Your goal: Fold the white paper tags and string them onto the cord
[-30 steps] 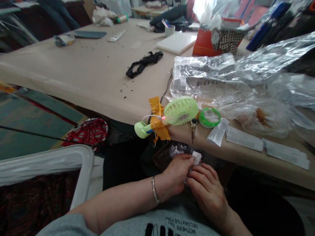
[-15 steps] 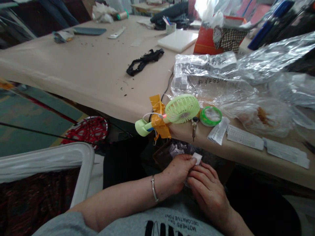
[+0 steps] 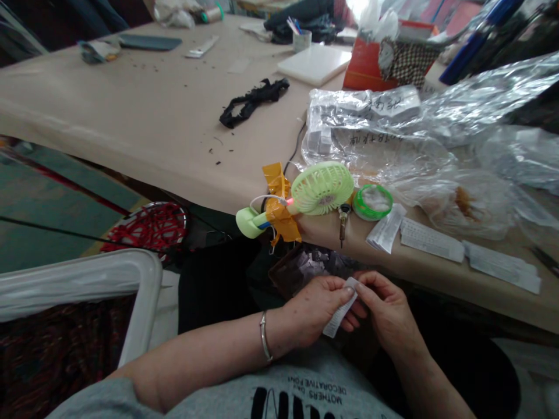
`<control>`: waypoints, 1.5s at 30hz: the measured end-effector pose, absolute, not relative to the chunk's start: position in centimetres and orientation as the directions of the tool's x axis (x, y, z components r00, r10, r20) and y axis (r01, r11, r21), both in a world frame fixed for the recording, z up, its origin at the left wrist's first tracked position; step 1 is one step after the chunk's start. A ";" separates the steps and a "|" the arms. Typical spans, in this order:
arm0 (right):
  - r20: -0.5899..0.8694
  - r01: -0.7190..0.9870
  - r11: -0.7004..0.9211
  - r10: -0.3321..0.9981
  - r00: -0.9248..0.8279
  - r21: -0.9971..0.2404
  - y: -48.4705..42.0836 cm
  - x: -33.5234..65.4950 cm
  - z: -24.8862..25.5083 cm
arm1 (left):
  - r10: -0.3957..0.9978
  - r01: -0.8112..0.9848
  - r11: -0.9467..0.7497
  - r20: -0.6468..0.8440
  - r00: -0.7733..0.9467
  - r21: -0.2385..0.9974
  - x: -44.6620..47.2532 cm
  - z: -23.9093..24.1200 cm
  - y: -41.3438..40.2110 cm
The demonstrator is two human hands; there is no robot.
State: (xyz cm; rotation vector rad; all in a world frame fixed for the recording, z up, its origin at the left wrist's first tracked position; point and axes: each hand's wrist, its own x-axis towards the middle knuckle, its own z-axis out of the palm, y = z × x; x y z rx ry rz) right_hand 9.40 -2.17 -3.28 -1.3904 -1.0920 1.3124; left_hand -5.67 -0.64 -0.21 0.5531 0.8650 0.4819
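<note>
Between my hands, over my lap, is a narrow white printed label (image 3: 339, 316). My left hand (image 3: 315, 309), with a bangle on its wrist, pinches the label near its upper end. My right hand (image 3: 388, 308) has its thumb and index finger closed on that same upper end. The lower end of the label hangs free below the left thumb. Beyond my hands, a box (image 3: 305, 265) of small pale scraps sits under the table edge. Stacks of printed labels (image 3: 432, 240) lie along the table's front edge, with folded white strips (image 3: 388, 230) beside them.
A green fan (image 3: 323, 187) is taped to the table edge. Beside it a metal-tipped tool (image 3: 343, 224) juts out over the edge, next to a green-rimmed round tub (image 3: 372, 202). Plastic bags (image 3: 375, 145) cover the table's right side. A white bin (image 3: 144, 273) stands at my left.
My right hand has turned, from lying with its fingers against my left hand to pinching the label's upper end. More of the label's printed length now shows. The view has shifted slightly.
</note>
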 end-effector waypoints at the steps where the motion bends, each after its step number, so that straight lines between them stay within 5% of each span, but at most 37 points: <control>1: -0.195 0.018 -0.196 0.980 0.043 -0.980 -2.2 9.3 -3.3 | 0.581 -0.149 0.766 -0.574 0.577 0.626 -5.8 -0.3 -0.6; 7: -0.216 -0.003 -0.216 0.976 -0.030 -0.976 -2.5 9.7 -3.8 | 0.492 -0.087 0.797 -0.558 0.669 0.598 -6.7 -0.2 0.1; 14: -0.180 -0.227 -0.332 0.843 -0.508 -0.915 -1.6 10.7 -3.8 | 0.328 -0.019 0.827 -0.454 0.829 0.562 -7.1 0.3 0.0; 21: -0.162 -0.300 -0.387 0.805 -0.570 -0.872 -1.1 9.9 -3.6 | 0.364 -0.030 0.828 -0.496 0.788 0.561 -6.7 -0.1 -0.8; 24: -0.155 -0.201 -0.298 0.838 -0.523 -0.933 -1.5 10.0 -3.8 | 0.399 -0.042 0.814 -0.504 0.766 0.580 -6.7 -0.1 -0.6; 27: -0.095 0.097 -0.068 0.943 -0.318 -0.993 -1.9 10.2 -3.4 | 0.448 -0.081 0.799 -0.500 0.742 0.595 -7.0 0.0 -0.1; 31: 0.252 0.527 0.327 0.944 -0.211 -0.785 -2.3 10.0 -2.4 | 0.493 -0.085 0.774 -0.514 0.702 0.628 -7.2 0.2 0.5; 35: 0.349 0.607 0.443 0.896 -0.274 -0.660 -2.4 9.4 -1.8 | 0.515 -0.094 0.775 -0.539 0.666 0.625 -7.2 0.5 0.5; 39: 0.249 0.519 0.275 0.961 -0.121 -0.809 -2.4 9.1 -1.9 | 0.529 -0.131 0.773 -0.517 0.673 0.621 -7.5 0.6 0.4; 42: -0.009 0.277 -0.006 1.000 -0.007 -0.961 -2.1 9.0 -2.2 | 0.568 -0.165 0.752 -0.502 0.652 0.638 -7.6 0.6 0.4; 45: -0.200 0.066 -0.198 0.980 -0.023 -0.978 -1.5 8.7 -2.5 | 0.610 -0.166 0.720 -0.499 0.616 0.674 -7.4 0.5 0.4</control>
